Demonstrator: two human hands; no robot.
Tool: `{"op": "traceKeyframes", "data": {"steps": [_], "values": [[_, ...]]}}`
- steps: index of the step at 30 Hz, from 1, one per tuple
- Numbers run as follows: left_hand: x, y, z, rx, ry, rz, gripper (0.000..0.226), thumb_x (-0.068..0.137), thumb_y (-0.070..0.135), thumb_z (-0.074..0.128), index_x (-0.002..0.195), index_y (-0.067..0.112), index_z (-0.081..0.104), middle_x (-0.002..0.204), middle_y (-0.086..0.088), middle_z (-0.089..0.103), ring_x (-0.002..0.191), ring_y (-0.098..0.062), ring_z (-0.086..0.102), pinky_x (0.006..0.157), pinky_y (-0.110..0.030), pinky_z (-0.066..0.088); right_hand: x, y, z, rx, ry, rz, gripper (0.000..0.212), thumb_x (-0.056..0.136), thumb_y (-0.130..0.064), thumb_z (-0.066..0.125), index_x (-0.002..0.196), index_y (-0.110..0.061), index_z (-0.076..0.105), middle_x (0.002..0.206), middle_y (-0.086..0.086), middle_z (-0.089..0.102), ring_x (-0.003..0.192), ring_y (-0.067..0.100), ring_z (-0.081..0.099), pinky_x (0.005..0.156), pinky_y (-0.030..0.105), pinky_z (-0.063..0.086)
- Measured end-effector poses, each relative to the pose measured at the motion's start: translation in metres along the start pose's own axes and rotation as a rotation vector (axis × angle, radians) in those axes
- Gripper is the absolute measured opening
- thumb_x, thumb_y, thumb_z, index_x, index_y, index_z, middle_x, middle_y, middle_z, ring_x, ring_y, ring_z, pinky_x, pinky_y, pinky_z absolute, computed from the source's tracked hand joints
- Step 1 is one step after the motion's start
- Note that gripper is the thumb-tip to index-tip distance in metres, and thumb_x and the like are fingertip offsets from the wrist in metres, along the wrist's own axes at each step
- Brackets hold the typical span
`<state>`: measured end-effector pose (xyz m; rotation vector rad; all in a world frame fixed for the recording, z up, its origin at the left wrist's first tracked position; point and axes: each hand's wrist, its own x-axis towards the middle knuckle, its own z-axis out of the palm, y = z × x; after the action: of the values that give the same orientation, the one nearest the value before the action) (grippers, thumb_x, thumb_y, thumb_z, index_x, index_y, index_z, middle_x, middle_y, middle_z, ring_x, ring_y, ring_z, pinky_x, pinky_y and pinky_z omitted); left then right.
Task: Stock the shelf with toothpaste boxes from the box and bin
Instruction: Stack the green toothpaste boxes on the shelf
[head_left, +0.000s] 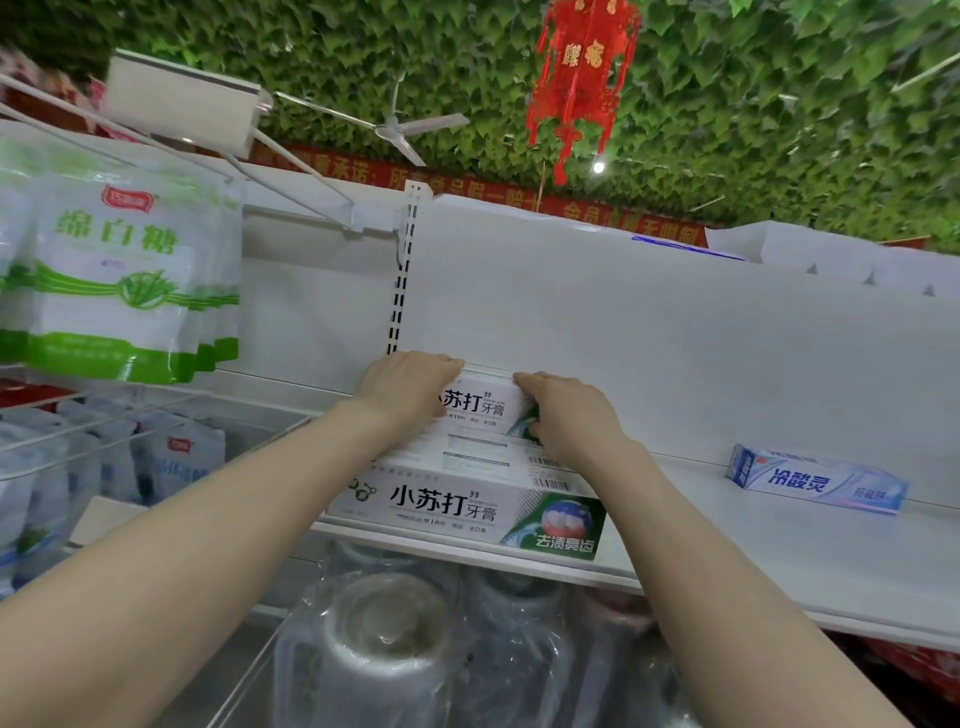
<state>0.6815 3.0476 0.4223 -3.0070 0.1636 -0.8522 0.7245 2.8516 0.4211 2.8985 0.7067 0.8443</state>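
Observation:
White-and-green toothpaste boxes lie in rows at the left end of the white shelf (727, 561). The front box (467, 512) sits at the shelf's lip. A further box (480, 408) stands against the back panel, raised above the rows. My left hand (405, 387) grips its left end and my right hand (566, 410) grips its right end. A single blue-and-white toothpaste box (815, 480) lies alone further right on the same shelf. The supply box and bin are out of view.
Bags of white sugar (124, 275) hang at the left, with more bags in wire baskets (104, 447) below. Plastic-wrapped metal pots (389, 639) sit under the shelf. A red lantern (582, 78) and a ceiling fan (395, 127) hang overhead.

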Motion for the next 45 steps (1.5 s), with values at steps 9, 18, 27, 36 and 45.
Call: {"op": "traceKeyframes", "data": {"steps": [9, 18, 27, 36, 45], "values": [[0.018, 0.000, 0.009, 0.043, -0.005, -0.001, 0.041, 0.091, 0.022, 0.064, 0.129, 0.019, 0.050, 0.129, 0.002, 0.059, 0.117, -0.028, 0.055, 0.084, -0.035, 0.045, 0.015, 0.005, 0.012, 0.019, 0.012, 0.009, 0.045, 0.085, -0.009, 0.058, 0.128, -0.020, 0.052, 0.125, -0.001, 0.061, 0.110, 0.029, 0.059, 0.090, 0.039, 0.045], [0.010, 0.006, 0.000, 0.124, -0.047, 0.043, 0.070, 0.089, -0.009, 0.038, 0.151, 0.018, 0.023, 0.150, -0.004, 0.038, 0.136, -0.025, 0.036, 0.109, -0.037, 0.034, 0.008, -0.003, 0.005, 0.022, -0.018, 0.055, 0.044, 0.087, -0.009, 0.054, 0.129, -0.017, 0.049, 0.121, 0.003, 0.056, 0.115, 0.028, 0.053, 0.092, 0.039, 0.040], [-0.049, 0.006, -0.022, -0.107, 0.148, -0.044, 0.050, 0.099, 0.011, 0.045, 0.147, 0.020, 0.035, 0.147, 0.003, 0.043, 0.133, -0.021, 0.039, 0.102, -0.038, 0.039, -0.053, -0.041, -0.023, 0.114, 0.245, 0.110, 0.041, 0.086, 0.002, 0.047, 0.124, -0.008, 0.057, 0.125, 0.007, 0.060, 0.118, 0.028, 0.050, 0.095, 0.036, 0.039], [-0.170, -0.002, -0.003, -0.267, 0.466, 0.178, 0.038, 0.087, 0.007, 0.063, 0.125, 0.009, 0.062, 0.127, -0.007, 0.063, 0.118, -0.028, 0.056, 0.097, -0.037, 0.045, -0.153, -0.123, 0.003, 0.259, 0.583, 0.127, 0.044, 0.083, 0.004, 0.056, 0.127, 0.001, 0.058, 0.130, 0.018, 0.060, 0.129, 0.040, 0.049, 0.106, 0.048, 0.042], [-0.304, -0.001, 0.092, -0.433, 0.304, 0.218, 0.038, 0.082, -0.001, 0.062, 0.119, 0.007, 0.066, 0.122, -0.007, 0.065, 0.109, -0.026, 0.063, 0.085, -0.036, 0.054, -0.297, -0.196, 0.099, 0.407, 0.328, 0.235, 0.058, 0.089, 0.003, 0.058, 0.145, -0.002, 0.042, 0.147, 0.012, 0.048, 0.140, 0.031, 0.039, 0.114, 0.044, 0.035]]}}
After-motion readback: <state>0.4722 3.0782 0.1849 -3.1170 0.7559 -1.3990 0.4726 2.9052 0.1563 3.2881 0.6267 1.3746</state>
